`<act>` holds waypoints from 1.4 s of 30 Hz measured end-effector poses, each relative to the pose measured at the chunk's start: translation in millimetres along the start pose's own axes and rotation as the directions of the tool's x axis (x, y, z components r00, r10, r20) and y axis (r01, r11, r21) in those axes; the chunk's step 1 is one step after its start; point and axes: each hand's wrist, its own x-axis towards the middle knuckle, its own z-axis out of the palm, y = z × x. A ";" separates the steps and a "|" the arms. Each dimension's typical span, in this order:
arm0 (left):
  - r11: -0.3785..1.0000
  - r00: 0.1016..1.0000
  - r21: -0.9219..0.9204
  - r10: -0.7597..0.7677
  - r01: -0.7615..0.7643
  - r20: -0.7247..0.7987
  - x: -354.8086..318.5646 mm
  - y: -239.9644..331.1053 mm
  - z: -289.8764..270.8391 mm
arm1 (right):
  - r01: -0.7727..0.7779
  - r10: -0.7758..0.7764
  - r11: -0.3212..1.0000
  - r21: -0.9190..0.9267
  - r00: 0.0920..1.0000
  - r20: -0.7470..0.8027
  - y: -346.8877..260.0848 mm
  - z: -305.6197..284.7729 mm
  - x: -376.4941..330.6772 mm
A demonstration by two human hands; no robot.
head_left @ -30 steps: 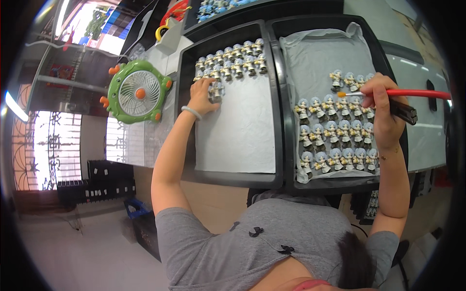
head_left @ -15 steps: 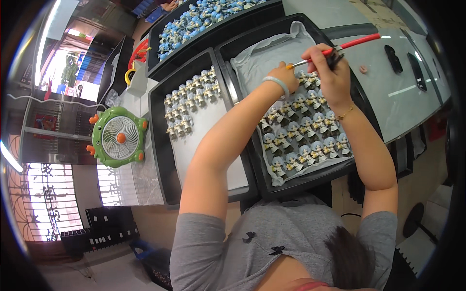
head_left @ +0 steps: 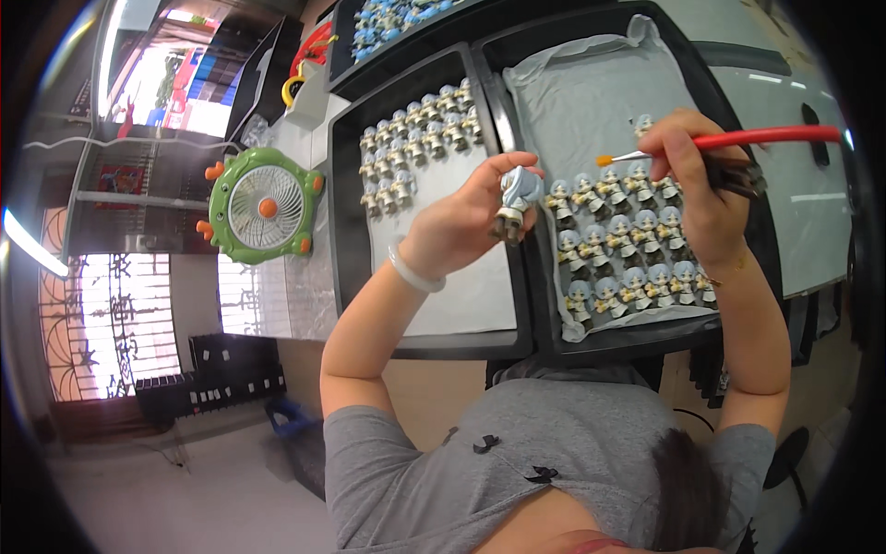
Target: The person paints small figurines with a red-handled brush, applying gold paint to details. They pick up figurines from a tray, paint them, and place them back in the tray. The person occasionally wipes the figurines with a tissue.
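Note:
My left hand (head_left: pixel 454 224) is closed around a small figurine (head_left: pixel 520 196) with pale blue hair and dark feet, holding it over the divide between two black trays. My right hand (head_left: pixel 694 171) grips a paintbrush (head_left: pixel 771 137) with a red handle and orange bristles, its tip pointing left toward the figurine but apart from it. A dark object (head_left: pixel 736 177) is also tucked in that hand; its kind is unclear. Below it, rows of similar figurines (head_left: pixel 635 288) stand in the right tray (head_left: pixel 614 350), on a crumpled pale liner (head_left: pixel 586 102).
Several more figurines (head_left: pixel 425 129) stand in the left tray (head_left: pixel 343 249). A black bin (head_left: pixel 343 51) of blue-haired pieces lies beyond. Left of the trays are a green fan (head_left: pixel 268 208) and a yellow tape roll (head_left: pixel 293 90). A black item (head_left: pixel 816 138) lies far right.
My left hand has drawn back leftward from the right tray, now with a figurine in it. The brush in my right hand has come nearer and lies flatter. The whole view has shifted.

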 end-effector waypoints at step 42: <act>0.971 0.976 0.105 0.212 -0.215 0.044 -36.2 -28.6 9.8 | -0.033 0.074 0.982 -0.185 0.973 0.217 14.6 9.2 -11.1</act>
